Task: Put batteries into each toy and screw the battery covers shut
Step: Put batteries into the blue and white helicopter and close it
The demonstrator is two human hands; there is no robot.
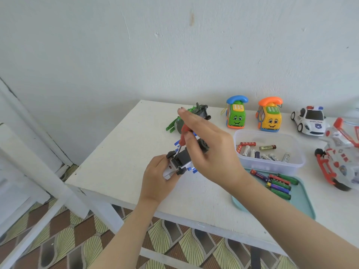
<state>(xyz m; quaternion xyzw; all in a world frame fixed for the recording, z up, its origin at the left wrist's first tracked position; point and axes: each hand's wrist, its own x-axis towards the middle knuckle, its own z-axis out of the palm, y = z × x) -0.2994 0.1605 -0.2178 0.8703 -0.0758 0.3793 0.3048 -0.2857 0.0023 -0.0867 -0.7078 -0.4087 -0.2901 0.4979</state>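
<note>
white table (pixel 116 171), bare wall behind. left hand (pixel 155 177) grips upturned white toy car (pixel 183 157), 9 o'clock from battery tub (pixel 272 166). right hand (pixel 211 150) pinches red screwdriver (pixel 184 131), tip on car's underside. likely cover screw: keep shaft square, press down, turn slowly.

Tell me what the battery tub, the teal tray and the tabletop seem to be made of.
Battery tub: translucent, frosted plastic; the batteries show through its wall. Tray: probably plastic, teal, smooth and matte, with a moulded raised rim. Tabletop: likely painted wood, dull white, with dark chips near its front corner.
</note>
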